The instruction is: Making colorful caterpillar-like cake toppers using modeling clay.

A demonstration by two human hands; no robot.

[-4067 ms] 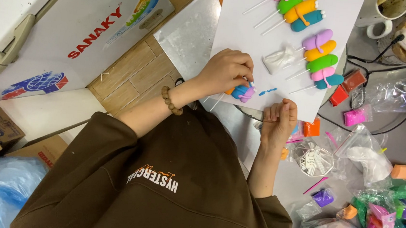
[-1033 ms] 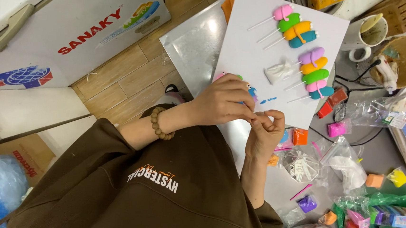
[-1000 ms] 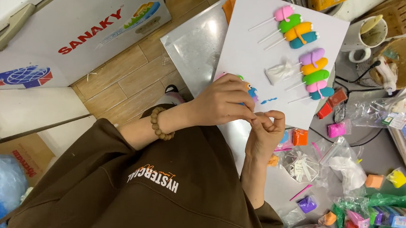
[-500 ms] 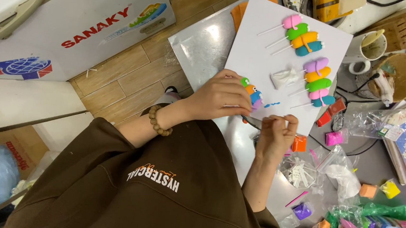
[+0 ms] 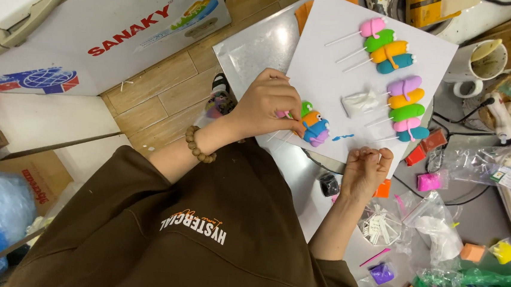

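Grey table (image 5: 256, 47) under a white sheet (image 5: 333, 59), with a white freezer (image 5: 96, 24) off the table's left edge.

Near the sheet's near-left corner lay a small clay figure (image 5: 313, 126): green, orange, blue and lilac lumps in a short row on thin white sticks. Ran with its row from upper left to lower right, sticks trailing down-left toward the wrist. Was pinched at that stick end by the left hand (image 5: 264, 102), fingers narrow and curled over it, a bead bracelet (image 5: 198, 145) on the wrist. So the left hand was on it, plainly the nearer one.

To the lower right of the figure, at the sheet's near edge, sat the right hand (image 5: 367, 169), curled into a loose fist, apart from the figure; could not tell whether anything small was inside. Between figure and fist lay a few blue crumbs (image 5: 343, 136).

Farther up the sheet lay a white lump (image 5: 360, 101) and two finished figures, one toward the far edge (image 5: 388, 48), one near the right edge (image 5: 408, 109), both with sticks pointing left.

Beyond the sheet's right edge stood a mug (image 5: 483, 63); along the table's near right lay a red block (image 5: 426, 148), a pink block (image 5: 430, 181), an orange block (image 5: 472, 253) and clear bags (image 5: 435, 228).
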